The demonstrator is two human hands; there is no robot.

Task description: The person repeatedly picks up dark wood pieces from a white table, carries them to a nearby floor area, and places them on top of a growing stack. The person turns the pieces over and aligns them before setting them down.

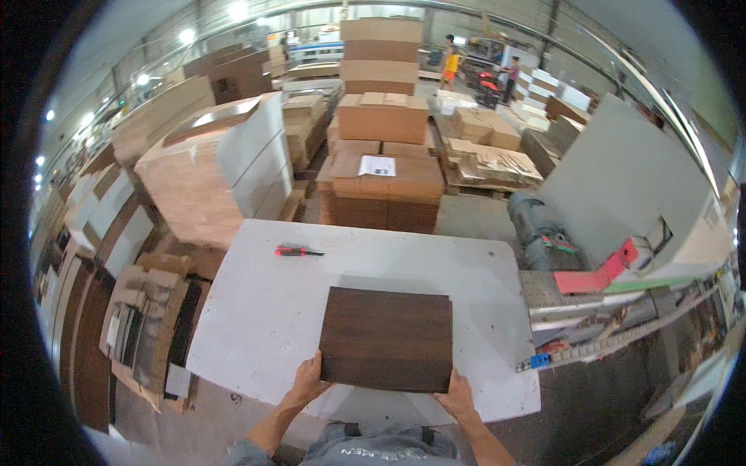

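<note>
A dark brown wood-grain board [386, 339], perhaps several in a thin stack, is held level over the near part of a white worktable [256, 342]. My left hand [308, 380] grips its near left corner, fingers curled under and thumb along the edge. At the near right corner my right hand [457, 394] closes on it the same way. Beyond the board, toward the table's far left, lies a red and black utility knife [297, 251], touched by neither hand.
Stacked brown panels [381, 182] with a paper sheet on top stand past the table's far edge. A machine with a motor [536, 220] and red bracket [594, 278] adjoins the right side. Cardboard and panel scraps [144, 334] lie at left. Two people are far back.
</note>
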